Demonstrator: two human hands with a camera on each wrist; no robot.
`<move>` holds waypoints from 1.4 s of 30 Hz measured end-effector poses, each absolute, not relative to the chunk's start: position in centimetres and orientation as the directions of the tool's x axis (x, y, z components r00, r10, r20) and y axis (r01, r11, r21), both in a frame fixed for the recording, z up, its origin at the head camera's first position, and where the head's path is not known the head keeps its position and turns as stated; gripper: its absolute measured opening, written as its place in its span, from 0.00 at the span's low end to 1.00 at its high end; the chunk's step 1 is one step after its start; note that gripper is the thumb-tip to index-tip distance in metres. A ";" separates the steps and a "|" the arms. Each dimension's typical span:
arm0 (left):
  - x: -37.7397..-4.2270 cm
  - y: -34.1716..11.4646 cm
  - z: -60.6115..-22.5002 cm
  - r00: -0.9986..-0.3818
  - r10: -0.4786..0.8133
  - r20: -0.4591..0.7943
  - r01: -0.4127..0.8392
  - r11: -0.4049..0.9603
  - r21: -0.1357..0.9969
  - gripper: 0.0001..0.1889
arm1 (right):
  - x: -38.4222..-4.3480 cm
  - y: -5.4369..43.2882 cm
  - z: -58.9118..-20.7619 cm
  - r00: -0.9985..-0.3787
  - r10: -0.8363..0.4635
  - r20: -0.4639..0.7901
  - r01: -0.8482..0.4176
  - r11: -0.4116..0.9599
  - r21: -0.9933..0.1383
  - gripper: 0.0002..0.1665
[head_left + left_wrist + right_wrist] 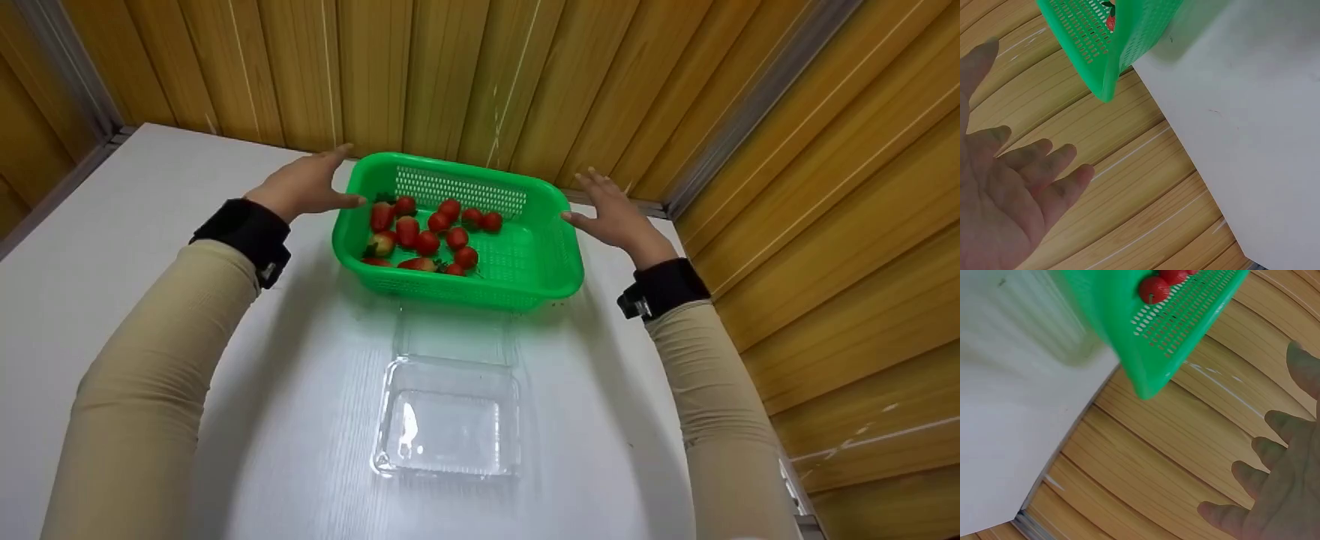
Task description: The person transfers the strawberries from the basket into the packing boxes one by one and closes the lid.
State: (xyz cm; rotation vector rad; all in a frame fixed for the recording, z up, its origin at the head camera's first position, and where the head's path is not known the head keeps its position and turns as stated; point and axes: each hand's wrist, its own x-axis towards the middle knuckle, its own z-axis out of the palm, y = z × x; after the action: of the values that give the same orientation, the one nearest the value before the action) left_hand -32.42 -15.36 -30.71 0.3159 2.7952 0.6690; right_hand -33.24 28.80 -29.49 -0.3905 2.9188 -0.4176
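Observation:
A green plastic basket (551,281) with perforated sides stands toward the back of the white table. Several strawberries (407,231) lie in it, mostly in its left half. My left hand (304,184) is spread beside the basket's left end, its thumb close to the rim; in the left wrist view the hand (1010,191) holds nothing. Off the right end, my right hand (615,217) is spread with the palm toward the basket. The right wrist view shows that hand (1280,472) apart from the green rim (1145,385).
In front of the basket lies a clear plastic clamshell box (450,431), with its lid (454,337) folded back toward the basket. Yellow wood-patterned panels (450,82) rise behind the white table (300,450) and along its right side.

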 end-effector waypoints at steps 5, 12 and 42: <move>-32.6 -15.5 -31.1 -0.957 0.243 -0.162 0.137 0.865 0.483 0.39 | -33.8 28.0 -28.3 -0.952 -0.288 -0.108 -0.245 0.923 -0.296 0.45; -32.8 -15.8 -32.1 -0.967 0.169 -0.193 0.048 0.859 0.510 0.33 | -34.8 26.4 -27.6 -0.954 -0.287 -0.084 -0.247 0.914 -0.320 0.44; -33.8 -15.5 -35.8 -0.942 0.095 -0.320 -0.176 0.674 0.718 0.20 | -40.4 20.0 -30.0 -0.917 -0.389 -0.084 -0.349 0.889 -0.297 0.33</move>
State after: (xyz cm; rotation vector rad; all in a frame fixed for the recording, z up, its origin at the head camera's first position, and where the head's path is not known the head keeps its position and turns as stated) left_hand -33.81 -15.46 -35.83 -0.0643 2.5578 1.1469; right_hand -40.44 20.03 -30.03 -0.5729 2.9151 -0.4195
